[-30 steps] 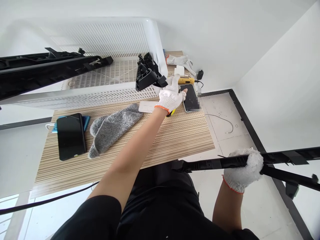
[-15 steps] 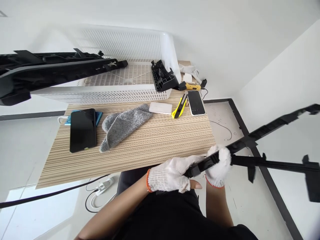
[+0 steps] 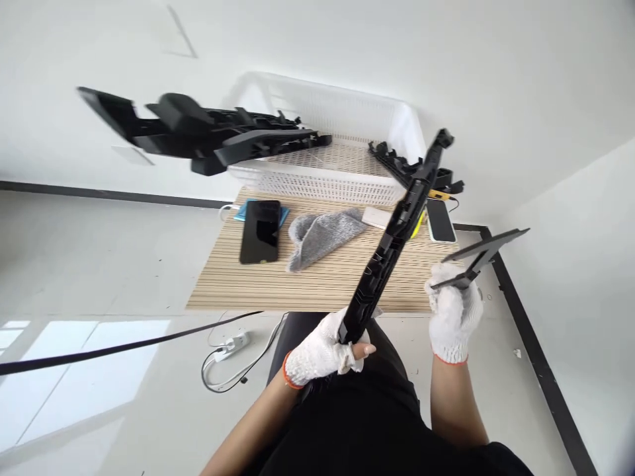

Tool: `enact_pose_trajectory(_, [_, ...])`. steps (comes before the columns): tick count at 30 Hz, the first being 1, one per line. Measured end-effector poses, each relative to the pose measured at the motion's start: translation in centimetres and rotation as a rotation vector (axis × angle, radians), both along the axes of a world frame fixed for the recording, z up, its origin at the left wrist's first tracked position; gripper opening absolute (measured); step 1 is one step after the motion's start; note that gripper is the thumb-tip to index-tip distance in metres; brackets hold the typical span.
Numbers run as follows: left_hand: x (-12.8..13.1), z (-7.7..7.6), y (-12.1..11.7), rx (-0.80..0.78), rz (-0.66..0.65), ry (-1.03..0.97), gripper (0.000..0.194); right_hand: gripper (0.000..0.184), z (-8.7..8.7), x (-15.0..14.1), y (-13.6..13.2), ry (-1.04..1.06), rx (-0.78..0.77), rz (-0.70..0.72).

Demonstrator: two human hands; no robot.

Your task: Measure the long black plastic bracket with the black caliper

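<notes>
Left hand (head view): the gloved left hand (image 3: 322, 350) is curled firmly round the near end of a long black plastic strip (image 3: 387, 264), bare thumb across it, probably to steady the length from one end.
Long black strip: it slants far and right, passing in front of the counter (image 3: 248, 284) and the basket's right corner; its ribbed side shows.
Right hand: the gloved right hand (image 3: 454, 314) is closed round a dark plastic trim piece (image 3: 483, 254), whose thin blades project far and right, apparently kept clear of the strip.
Basket: the white basket (image 3: 317, 182) stands at the counter's far edge. Black parts (image 3: 198, 132) jut past its left end, seemingly too long to fit inside; a black clipped part (image 3: 391, 162) leans at its right end.
Counter: a black phone (image 3: 260, 231), grey cloth (image 3: 325, 238) and white-edged phone (image 3: 440, 221) lie on the far side, perhaps leaving near space for handling.
</notes>
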State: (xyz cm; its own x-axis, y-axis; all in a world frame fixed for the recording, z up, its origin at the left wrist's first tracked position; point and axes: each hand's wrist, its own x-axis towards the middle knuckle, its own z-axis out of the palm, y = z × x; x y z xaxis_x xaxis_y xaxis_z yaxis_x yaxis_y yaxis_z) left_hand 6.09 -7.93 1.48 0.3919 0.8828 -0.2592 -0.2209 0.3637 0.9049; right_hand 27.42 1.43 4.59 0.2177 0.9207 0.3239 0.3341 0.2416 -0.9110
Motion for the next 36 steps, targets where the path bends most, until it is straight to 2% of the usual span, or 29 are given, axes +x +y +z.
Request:
enact_pose_trajectory(3, [-2.1, -0.8, -1.3, 0.031, 0.150, -0.026, 0.068, 0.034, 1.2, -2.2, 1.3, -0.388, 0.090, 0.001])
enact_pose_trajectory(6, [-3.5, -1.5, -1.9, 0.027, 0.235, -0.086, 0.073, 0.039, 2.4, -4.3, 3.8, -0.770, 0.252, -0.010])
enact_pose_trajectory(10, [-4.6, -2.3, -2.3, 0.010, 0.228, -0.135, 0.073, 0.049, 3.8, -6.4, 7.4, -1.117, 0.419, 0.064])
enact_pose_trajectory(14, [-5.2, -3.5, -2.3, 0.041, 0.209, -0.174, 0.067, 0.059, 5.0, -7.4, 9.3, -1.360, 0.476, 0.149])
enact_pose_trajectory(21, [-5.9, -5.1, -2.2, 0.009, 0.187, -0.273, 0.076, 0.054, 5.8, -7.3, 10.0, -1.531, 0.380, 0.267])
enact_pose_trajectory(25, [-6.1, -5.1, -2.4, -0.001, 0.179, -0.278, 0.077, 0.058, 5.6, -7.9, 10.3, -1.584, 0.269, 0.326])
enact_pose_trajectory(30, [-6.1, -5.3, -2.6, -0.022, 0.186, -0.321, 0.077, 0.063, 6.1, -9.3, 10.0, -1.560, 0.121, 0.277])
enact_pose_trajectory(36, [-6.1, -5.1, -2.7, 0.013, 0.208, -0.334, 0.079, 0.065, 6.1, -9.7, 9.7, -1.508, 0.124, 0.306])
